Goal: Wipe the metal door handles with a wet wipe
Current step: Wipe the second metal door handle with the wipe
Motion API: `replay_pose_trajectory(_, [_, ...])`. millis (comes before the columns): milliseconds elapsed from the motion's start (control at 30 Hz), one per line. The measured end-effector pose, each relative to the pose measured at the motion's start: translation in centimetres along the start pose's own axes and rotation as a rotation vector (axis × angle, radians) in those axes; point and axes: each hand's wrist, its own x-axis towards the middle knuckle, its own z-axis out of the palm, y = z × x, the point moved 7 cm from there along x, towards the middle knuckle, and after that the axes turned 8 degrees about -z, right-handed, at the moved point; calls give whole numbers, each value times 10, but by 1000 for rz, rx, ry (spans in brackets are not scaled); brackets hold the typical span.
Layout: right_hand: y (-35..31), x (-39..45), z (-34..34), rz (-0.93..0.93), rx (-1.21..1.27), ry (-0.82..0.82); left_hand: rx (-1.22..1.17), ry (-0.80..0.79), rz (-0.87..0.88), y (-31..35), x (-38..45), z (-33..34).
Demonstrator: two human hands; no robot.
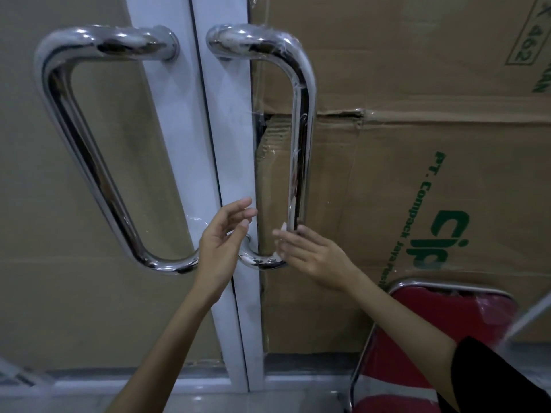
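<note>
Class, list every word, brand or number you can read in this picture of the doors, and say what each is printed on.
"462": green print, top right of the upper cardboard box, boxed and rotated.
"PT. Compack Jaya Plas...": small green line on the lower cardboard box, running downward; its end is blurred.
"Cip...": large green letters beside it, cut off.
Green characters at the right edge: unreadable.

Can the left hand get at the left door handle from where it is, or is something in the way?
Probably yes. The left hand is open beside the lower bend of the left door handle, and nothing shows between them.

Head camera faces the doors (208,144) closely (angled downward).
</note>
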Motion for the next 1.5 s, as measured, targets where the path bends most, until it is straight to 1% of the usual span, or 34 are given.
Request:
replay_pose_trajectory(67, [5,-20,-9,17,67,45,-4,11,1,0,-2,-5])
replay_pose_trajectory(100, [14,-26,-17,76,89,105,-9,24,-3,-1,-3,-8])
replay_pose_trajectory(133, [26,-31,-26,177,108,176,-13,34,-9,-2,-3,-10])
replay_pose_trajectory(167, [40,-34,-34,323,136,251,-15,41,-17,-3,-3,-11])
replay_pose_trajectory(233, [70,-38,-47,679,257,421,-15,39,-32,-6,-2,-6])
replay_pose_trajectory(300, [80,-31,-48,999,523,583,-5,16,-47,-8,-1,7])
replay_pose_trajectory(333, [76,-25,-44,1133,697,630,-2,-2,-56,-9,-2,14])
replay_pose_trajectory(400, [49,-17,-26,1408,994,629,0,-40,-73,-11,-3,28])
replay_pose_trajectory(467, [14,-28,-11,1630,1144,560,20,-62,-89,-15,-5,35])
replay_pose_trajectory(500, [2,-35,-9,1688,1171,527,42,-70,-97,-18,-6,37])
replay_pose_trajectory(533, [-3,-41,-11,1720,1192,514,69,-80,-107,-20,-8,39])
replay_pose_trajectory(600, [8,-43,-21,1734,1222,563,90,-119,-133,-22,-12,43])
replay_pose_trajectory(633, [19,-38,-29,1710,1226,603,75,-144,-138,-19,-14,46])
replay_pose_trajectory(700, [41,-19,-46,1597,1278,662,14,-168,-147,-9,-17,51])
replay_pose_trajectory(733, [46,-7,-52,1537,1339,660,-28,-167,-153,-2,-16,52])
replay_pose_trajectory(800, [48,12,-55,1449,1467,595,-92,-164,-161,9,-11,50])
replay_pose_trajectory(867, [44,18,-53,1410,1505,532,-57,-157,-138,17,-5,46])
replay_pose_trajectory(967, [44,17,-48,1432,1465,503,-10,-118,-152,18,1,37])
replay_pose_trajectory(1067, [48,18,-46,1447,1462,525,-32,-64,-147,20,4,29])
replay_pose_trajectory(1133, [50,18,-47,1469,1468,546,-46,2,-132,20,6,24])
replay_pose_trajectory(1233, [53,14,-45,1530,1372,551,-33,63,-102,22,6,20])
replay_pose_trajectory(1300, [55,14,-46,1539,1281,539,-35,26,-77,25,4,26])
replay_pose_trajectory(1367, [58,17,-48,1534,1259,577,-46,-31,-56,29,-1,34])
replay_pose_trajectory(1500, [64,27,-55,1531,1413,687,-123,-94,-42,36,-3,43])
